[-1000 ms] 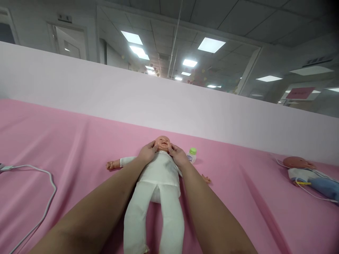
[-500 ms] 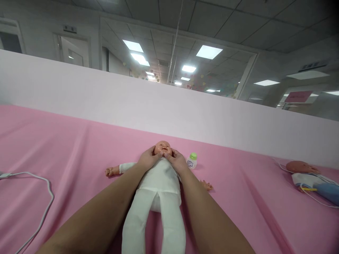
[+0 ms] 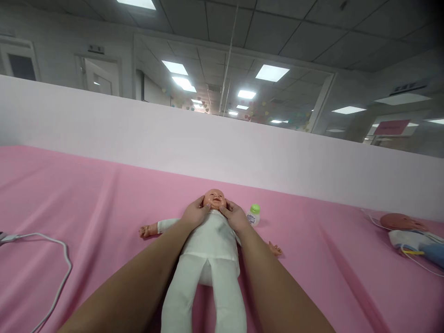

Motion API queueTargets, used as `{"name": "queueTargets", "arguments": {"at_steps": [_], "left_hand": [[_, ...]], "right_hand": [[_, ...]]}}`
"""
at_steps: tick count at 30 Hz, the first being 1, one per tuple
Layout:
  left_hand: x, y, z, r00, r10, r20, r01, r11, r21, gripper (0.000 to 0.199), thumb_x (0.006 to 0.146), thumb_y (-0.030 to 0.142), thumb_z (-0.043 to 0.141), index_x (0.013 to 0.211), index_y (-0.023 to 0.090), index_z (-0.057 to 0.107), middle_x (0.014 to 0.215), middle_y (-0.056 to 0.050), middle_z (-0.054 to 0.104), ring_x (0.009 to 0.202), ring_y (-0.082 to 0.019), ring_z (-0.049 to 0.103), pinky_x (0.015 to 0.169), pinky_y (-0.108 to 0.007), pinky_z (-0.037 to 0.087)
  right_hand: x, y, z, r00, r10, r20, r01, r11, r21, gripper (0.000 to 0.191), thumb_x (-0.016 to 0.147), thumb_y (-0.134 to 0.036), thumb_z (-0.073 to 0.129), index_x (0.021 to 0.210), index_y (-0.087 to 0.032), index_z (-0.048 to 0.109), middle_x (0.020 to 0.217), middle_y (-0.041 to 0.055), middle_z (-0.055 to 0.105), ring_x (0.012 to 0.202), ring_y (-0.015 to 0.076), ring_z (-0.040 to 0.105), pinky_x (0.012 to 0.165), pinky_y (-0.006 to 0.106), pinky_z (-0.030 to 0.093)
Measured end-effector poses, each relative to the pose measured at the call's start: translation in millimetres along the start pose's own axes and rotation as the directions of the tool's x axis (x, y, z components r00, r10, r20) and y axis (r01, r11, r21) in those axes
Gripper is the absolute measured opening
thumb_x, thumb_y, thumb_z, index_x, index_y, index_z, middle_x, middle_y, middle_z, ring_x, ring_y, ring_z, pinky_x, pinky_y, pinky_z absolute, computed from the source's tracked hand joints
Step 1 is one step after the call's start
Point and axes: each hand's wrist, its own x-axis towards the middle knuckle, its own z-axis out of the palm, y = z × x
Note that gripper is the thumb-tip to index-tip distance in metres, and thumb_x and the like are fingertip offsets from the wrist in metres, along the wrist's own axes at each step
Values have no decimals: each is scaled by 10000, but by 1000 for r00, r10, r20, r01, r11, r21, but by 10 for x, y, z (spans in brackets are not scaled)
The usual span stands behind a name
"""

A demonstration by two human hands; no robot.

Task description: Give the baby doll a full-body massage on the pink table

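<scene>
A baby doll (image 3: 211, 240) with a white cloth body and a hard plastic head lies on its back on the pink sheet, arms spread sideways. My left hand (image 3: 194, 213) cups the left side of its head, the thumb lying along the jaw. On the other side my right hand (image 3: 235, 216) holds the head the same way, thumb near the chin. The fingers of both hands are partly hidden beside and behind the head. Just right of my right hand stands a small clear bottle (image 3: 253, 216) with a green cap.
A second doll (image 3: 412, 233) in blue and white lies at the far right, with a thin white tube and a yellow piece by it. On the left a white cable (image 3: 65, 259) curves over the pink sheet (image 3: 114, 208). Behind runs a low white wall (image 3: 208, 145).
Both thumbs have moved apart, from close together under the chin outward along the jaw. The whole scene sits slightly lower in view. Both hands still hold the doll's head.
</scene>
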Motion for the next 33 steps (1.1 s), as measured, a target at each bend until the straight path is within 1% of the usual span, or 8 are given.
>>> {"name": "queueTargets", "arguments": {"at_steps": [4,9,14,18,20,23,29,33], "left_hand": [[-2,15,-2,1000,12,0,-12,999,-34,530,946,527,543,1362,210,627,1319,-80,722,1207,-278,684,1039,-383,535],[14,0,8,1000,-9,-9,9,998,-57,559,938,541,543,1372,198,624,1362,-98,696,1255,-279,657,1073,-387,514],[8,33,-5,1000,-9,14,11,991,-132,572,984,585,425,1320,190,668,1350,-101,703,1248,-257,662,1069,-378,514],[-38,97,-28,1000,-16,9,16,1000,-18,603,914,663,554,1329,238,658,1280,-69,742,1175,-290,693,1013,-393,538],[-58,119,-29,1000,-23,9,23,999,29,600,865,654,639,1317,260,657,1238,-53,759,1125,-293,710,962,-373,558],[-73,126,-22,1000,-26,14,26,999,37,619,821,617,713,1324,262,645,1224,-46,761,1098,-282,718,931,-351,571],[-60,75,-15,1000,5,3,-5,998,62,586,862,546,686,1358,238,632,1261,-62,747,1117,-283,713,954,-364,563],[-29,14,-18,999,12,-38,-9,997,72,575,898,516,640,1374,193,636,1310,-94,725,1170,-297,695,1000,-376,546]], "right_hand": [[2,13,-18,999,16,42,-18,998,52,604,838,-603,724,1316,-237,685,1342,73,702,1258,277,643,1127,437,464],[30,92,-12,994,85,-62,-82,995,50,602,851,-682,650,1235,-227,739,1243,81,746,1160,289,688,1035,439,530],[38,102,-9,990,87,-108,-87,996,-2,604,842,-693,645,1194,-214,755,1174,84,768,1032,273,721,935,414,571],[3,8,19,997,28,-70,-33,997,-67,571,826,-629,715,1241,-237,729,1219,71,755,1097,272,704,994,410,541],[-14,-35,40,998,7,-64,-12,997,-83,557,808,-576,760,1246,-236,720,1233,70,750,1133,273,693,1018,401,528],[-28,-63,69,998,13,-64,-20,994,-110,561,771,-531,807,1242,-241,709,1209,61,757,1105,274,703,1002,403,538],[-12,-17,87,989,47,-139,-76,974,-216,651,705,-539,854,1255,-237,681,1177,68,760,1060,278,714,973,416,553],[9,34,68,995,29,-91,-43,988,-148,599,758,-481,817,1280,-224,675,1234,77,745,1121,279,701,1012,422,541]]}}
